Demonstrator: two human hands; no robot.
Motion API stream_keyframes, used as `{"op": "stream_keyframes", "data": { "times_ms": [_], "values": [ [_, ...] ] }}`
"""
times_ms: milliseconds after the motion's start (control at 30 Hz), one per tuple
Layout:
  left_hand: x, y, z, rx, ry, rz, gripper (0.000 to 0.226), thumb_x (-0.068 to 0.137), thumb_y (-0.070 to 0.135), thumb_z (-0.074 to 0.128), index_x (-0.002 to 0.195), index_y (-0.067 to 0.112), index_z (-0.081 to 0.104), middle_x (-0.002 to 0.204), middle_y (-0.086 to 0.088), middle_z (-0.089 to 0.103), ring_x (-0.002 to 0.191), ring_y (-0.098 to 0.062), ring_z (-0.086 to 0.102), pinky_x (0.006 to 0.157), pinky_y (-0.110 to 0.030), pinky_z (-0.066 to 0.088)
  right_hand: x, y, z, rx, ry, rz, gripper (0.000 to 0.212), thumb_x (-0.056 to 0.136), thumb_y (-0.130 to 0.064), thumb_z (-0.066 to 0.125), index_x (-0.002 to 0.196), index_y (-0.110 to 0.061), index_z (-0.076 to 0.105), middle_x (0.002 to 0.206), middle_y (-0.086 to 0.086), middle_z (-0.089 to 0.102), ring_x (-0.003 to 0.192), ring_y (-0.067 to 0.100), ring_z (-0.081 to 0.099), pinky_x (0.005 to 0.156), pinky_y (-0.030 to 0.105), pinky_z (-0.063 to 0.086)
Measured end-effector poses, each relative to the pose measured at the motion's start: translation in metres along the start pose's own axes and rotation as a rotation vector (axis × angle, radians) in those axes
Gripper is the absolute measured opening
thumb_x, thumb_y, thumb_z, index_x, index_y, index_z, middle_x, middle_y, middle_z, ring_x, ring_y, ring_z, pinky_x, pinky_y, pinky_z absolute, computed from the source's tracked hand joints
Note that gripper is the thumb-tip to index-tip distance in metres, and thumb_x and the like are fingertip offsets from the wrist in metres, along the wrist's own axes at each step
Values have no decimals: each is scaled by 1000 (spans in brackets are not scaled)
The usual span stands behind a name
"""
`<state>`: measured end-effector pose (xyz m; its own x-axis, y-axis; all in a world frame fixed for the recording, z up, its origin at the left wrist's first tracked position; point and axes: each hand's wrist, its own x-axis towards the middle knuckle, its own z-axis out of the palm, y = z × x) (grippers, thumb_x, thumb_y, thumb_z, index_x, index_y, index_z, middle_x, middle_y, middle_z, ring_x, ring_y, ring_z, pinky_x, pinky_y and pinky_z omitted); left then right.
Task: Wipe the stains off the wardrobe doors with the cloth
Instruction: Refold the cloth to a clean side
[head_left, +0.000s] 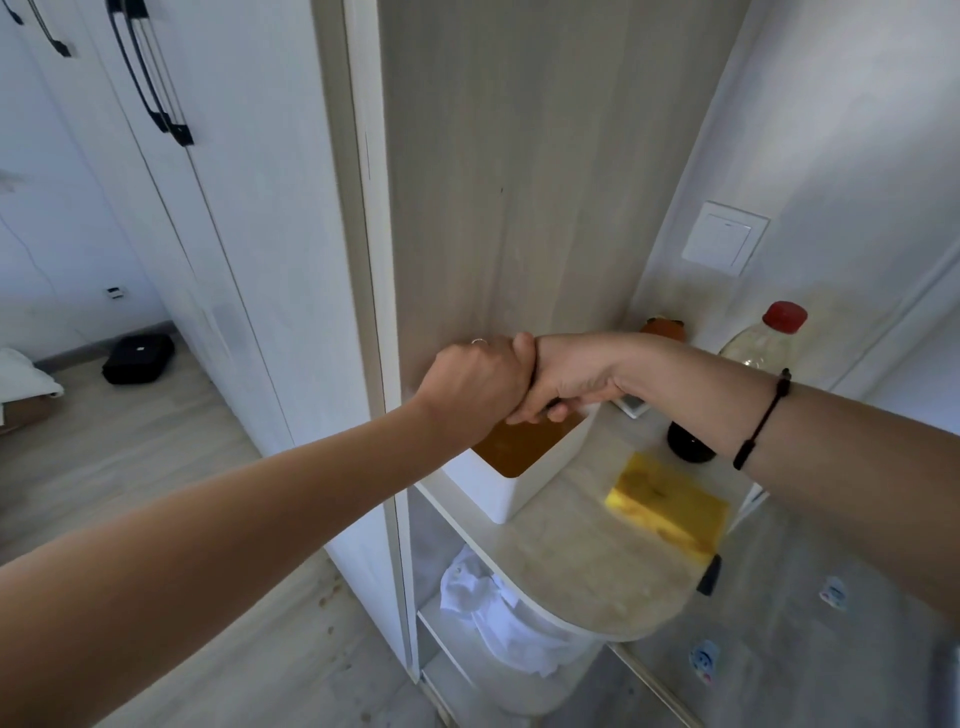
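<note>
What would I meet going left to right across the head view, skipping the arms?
Black bag on the floor → white rectangular container holding orange-brown liquid → yellow sponge → clear plastic bottle with red cap.

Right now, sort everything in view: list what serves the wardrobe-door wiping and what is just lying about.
Job:
wardrobe doors; left hand and right hand, together above the white tub, right gripping a dark item; yellow cloth or sponge, possibly.

Lying about:
red-capped bottle; black bag; wall switch; white fabric.
</note>
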<state>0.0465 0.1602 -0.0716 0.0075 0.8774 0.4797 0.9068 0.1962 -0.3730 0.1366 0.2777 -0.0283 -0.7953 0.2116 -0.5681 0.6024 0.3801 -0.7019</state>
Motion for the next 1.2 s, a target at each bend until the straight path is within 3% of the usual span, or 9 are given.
{"op": "stream_keyframes", "data": {
  "times_ms": [133,267,467,667,767,833,900,1033,1200],
  "values": [
    [8,-6,-13,-44,-118,-62,9,96,19,50,102,12,51,69,3,61,53,-22,63,44,-28,33,-4,-6,-2,-61,102,24,24,84,15,60,70,-4,56,55,5,47,49,13,40,42,19,27],
    [19,-10,-24,-31,-242,-49,15,99,15,41,111,10,49,85,0,64,73,-27,67,53,-34,37,-7,-12,-4,-119,166,41,30,83,13,62,64,-9,55,48,0,45,43,11,37,43,21,26],
    [24,-9,-26,-93,-323,-50,14,99,21,47,101,15,60,78,3,48,77,-26,65,60,-34,42,0,-15,1,-426,273,65,20,79,-5,63,61,-10,55,48,1,44,47,21,36,49,25,32],
    [14,-1,-10,-185,-479,-93,12,95,28,45,90,20,52,73,3,49,70,-25,52,63,-36,45,8,0,11,-656,265,13,23,79,-8,62,59,-11,50,45,2,43,48,22,40,49,25,34],
    [12,1,-8,-201,-510,-144,11,93,25,46,84,19,49,65,4,44,66,-24,51,61,-35,45,9,6,17,-775,344,-72,9,86,-18,65,86,-9,63,73,8,63,66,26,59,53,29,42],
    [14,2,-9,-234,-524,-185,12,92,25,48,82,20,49,65,4,46,65,-23,52,60,-34,46,7,9,17,-824,417,-105,22,91,-25,63,107,-11,62,92,9,67,80,25,65,62,32,51],
    [16,4,-12,-321,-534,-249,8,90,25,51,84,21,48,68,3,51,64,-21,55,61,-34,48,5,13,16,-846,486,-138,26,92,-25,59,115,-14,58,95,7,65,80,25,63,66,36,53],
    [17,5,-15,-449,-571,-326,11,87,26,52,96,23,45,75,3,55,69,-21,57,66,-36,53,6,19,19,-946,610,-163,24,93,-19,54,116,-14,52,84,1,57,75,26,59,60,37,46],
    [15,6,-18,-528,-663,-339,12,88,24,46,99,19,43,79,2,54,81,-25,60,80,-42,55,5,24,26,-1065,666,-268,28,92,-17,57,117,-9,50,93,8,67,84,33,65,62,35,39]
  ]
}}
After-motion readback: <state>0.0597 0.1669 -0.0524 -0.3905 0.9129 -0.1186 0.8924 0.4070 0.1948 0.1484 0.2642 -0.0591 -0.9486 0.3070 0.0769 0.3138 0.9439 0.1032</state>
